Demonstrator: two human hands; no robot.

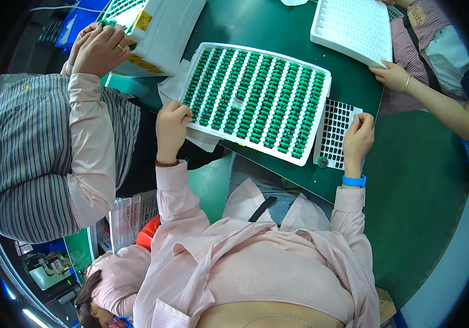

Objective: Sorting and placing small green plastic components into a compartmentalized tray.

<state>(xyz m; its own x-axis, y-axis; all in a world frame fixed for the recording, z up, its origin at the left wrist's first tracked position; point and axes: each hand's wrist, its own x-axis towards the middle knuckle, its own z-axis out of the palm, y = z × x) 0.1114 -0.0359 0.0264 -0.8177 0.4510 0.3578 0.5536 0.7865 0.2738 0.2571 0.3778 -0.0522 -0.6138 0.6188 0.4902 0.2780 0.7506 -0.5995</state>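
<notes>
A white tray (327,90) lies tilted across the table in front of me, filled with rows of green cylindrical parts (270,90). One gap shows in a middle row. At the tray's left near corner is my left hand (172,128), its fingers curled closed against the rim; what they hold, if anything, is hidden. Right of the tray, partly beside its edge, lies a white sheet of small black squares (335,128). My right hand (359,136) pinches at that sheet's right edge, and anything between the fingertips is too small to name. A small round part (322,162) rests at the sheet's lower corner.
To my left, a co-worker's hands (100,49) handle green parts above a white box (166,33). Across the table at right, another person's hand (393,76) touches a white tray (349,27). White paper (204,139) lies under my tray's left side. The green table's edge (305,183) is near my body.
</notes>
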